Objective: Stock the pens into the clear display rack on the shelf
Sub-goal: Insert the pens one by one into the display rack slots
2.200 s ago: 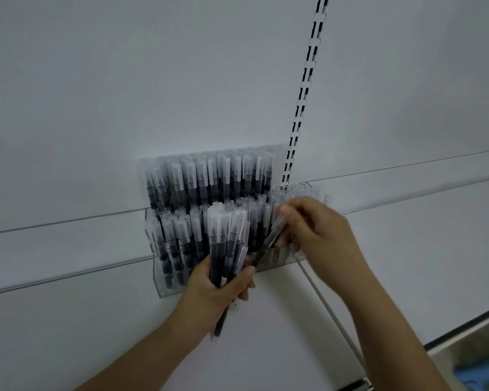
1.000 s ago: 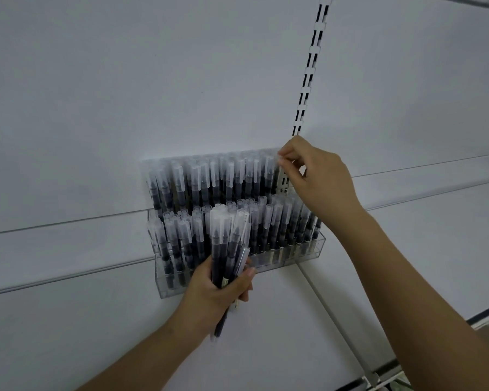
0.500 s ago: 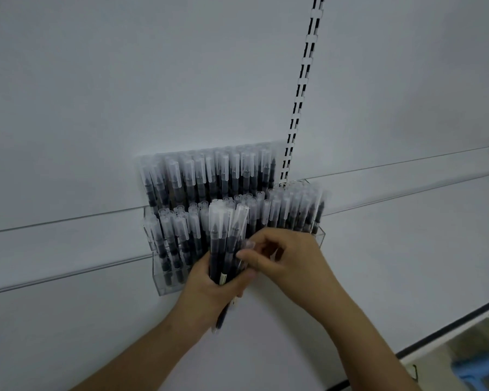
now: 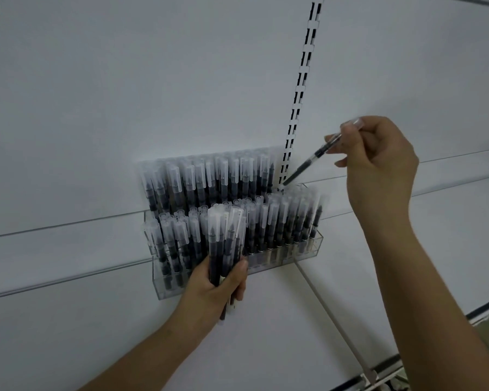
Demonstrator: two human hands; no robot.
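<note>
Pinching a single pen (image 4: 319, 152) between thumb and fingertips, the right hand (image 4: 378, 167) makes the upper grip; the pen slants down and to the left from it, clear cap up beside the fingers, dark lower end just above the top right corner of the clear display rack (image 4: 315, 244). Below and to the left of that grip, the left hand (image 4: 218, 289) is clenched around a bundle of pens (image 4: 226, 244), held upright with caps on top, in front of the rack's lower tier. Behind this lower grip the rack hangs on the white shelf panel (image 4: 124, 80), both tiers packed with upright capped pens. A slotted upright strip (image 4: 301, 88) runs up the panel, just left of the right hand's grip.
</note>
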